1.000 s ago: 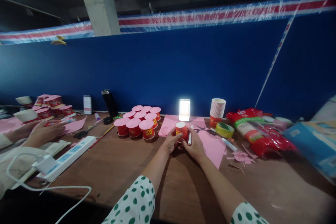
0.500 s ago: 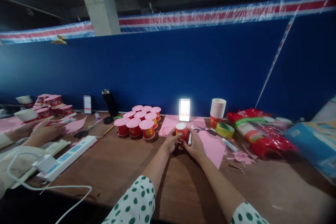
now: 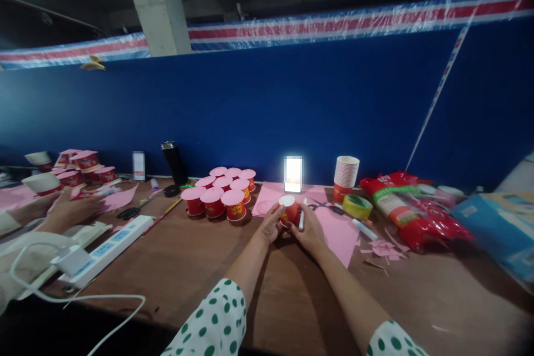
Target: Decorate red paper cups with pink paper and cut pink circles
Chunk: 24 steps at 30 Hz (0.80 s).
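Note:
A red paper cup (image 3: 289, 212) with a white inside is held between my two hands, its mouth facing up. My left hand (image 3: 272, 225) is closed on its left side. On the other side my right hand (image 3: 309, 229) closes on the cup, fingers partly hidden. A white pen-like stick (image 3: 301, 220) shows at my right fingers; whether it is held or lies on the sheet I cannot tell. Behind the cup lie pink paper sheets (image 3: 340, 236) and scissors (image 3: 320, 204). To the left stand several red cups (image 3: 214, 203) topped with pink paper discs.
A stack of paper cups (image 3: 346, 173), yellow tape (image 3: 357, 207), a marker (image 3: 364, 230), pink scraps (image 3: 386, 250) and a red bag (image 3: 411, 208) are right. A power strip (image 3: 110, 250), black bottle (image 3: 174, 162) and a co-worker's hands (image 3: 69, 208) are left.
The cup has tilted slightly in my hands. My hands stay in nearly the same place, and the co-worker's hands at the left shift a little.

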Motion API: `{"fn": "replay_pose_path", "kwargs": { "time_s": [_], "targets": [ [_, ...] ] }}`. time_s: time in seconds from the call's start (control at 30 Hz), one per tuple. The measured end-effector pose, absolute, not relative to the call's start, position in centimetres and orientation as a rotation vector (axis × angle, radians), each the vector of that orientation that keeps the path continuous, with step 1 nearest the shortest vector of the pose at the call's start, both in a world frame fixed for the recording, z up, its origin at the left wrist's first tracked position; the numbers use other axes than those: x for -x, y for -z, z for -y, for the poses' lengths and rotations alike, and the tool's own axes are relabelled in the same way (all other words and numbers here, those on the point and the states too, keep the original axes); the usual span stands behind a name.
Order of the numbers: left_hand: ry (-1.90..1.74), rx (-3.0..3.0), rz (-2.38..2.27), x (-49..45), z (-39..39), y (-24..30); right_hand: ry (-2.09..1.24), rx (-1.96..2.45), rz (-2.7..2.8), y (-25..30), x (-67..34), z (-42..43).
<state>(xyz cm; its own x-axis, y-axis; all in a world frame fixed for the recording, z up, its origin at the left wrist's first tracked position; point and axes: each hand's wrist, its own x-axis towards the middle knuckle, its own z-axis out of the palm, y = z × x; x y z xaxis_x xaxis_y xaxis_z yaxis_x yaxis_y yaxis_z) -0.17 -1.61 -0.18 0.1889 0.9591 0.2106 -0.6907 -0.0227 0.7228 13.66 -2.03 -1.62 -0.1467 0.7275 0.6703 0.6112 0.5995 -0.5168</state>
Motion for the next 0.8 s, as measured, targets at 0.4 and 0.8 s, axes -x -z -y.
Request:
{"fn": "replay_pose_path", "kwargs": {
  "time_s": [0.4, 0.8],
  "targets": [
    [-1.314, -0.659, -0.484, 0.25, 1.17, 0.33, -0.138, 1.083, 1.821, 1.31, -13.63, 1.98],
    [-1.378, -0.84, -0.434, 0.0, 1.6, 0.35, -0.576, 1.098, 1.493, 1.44, -13.6, 1.59]
  ]
}}
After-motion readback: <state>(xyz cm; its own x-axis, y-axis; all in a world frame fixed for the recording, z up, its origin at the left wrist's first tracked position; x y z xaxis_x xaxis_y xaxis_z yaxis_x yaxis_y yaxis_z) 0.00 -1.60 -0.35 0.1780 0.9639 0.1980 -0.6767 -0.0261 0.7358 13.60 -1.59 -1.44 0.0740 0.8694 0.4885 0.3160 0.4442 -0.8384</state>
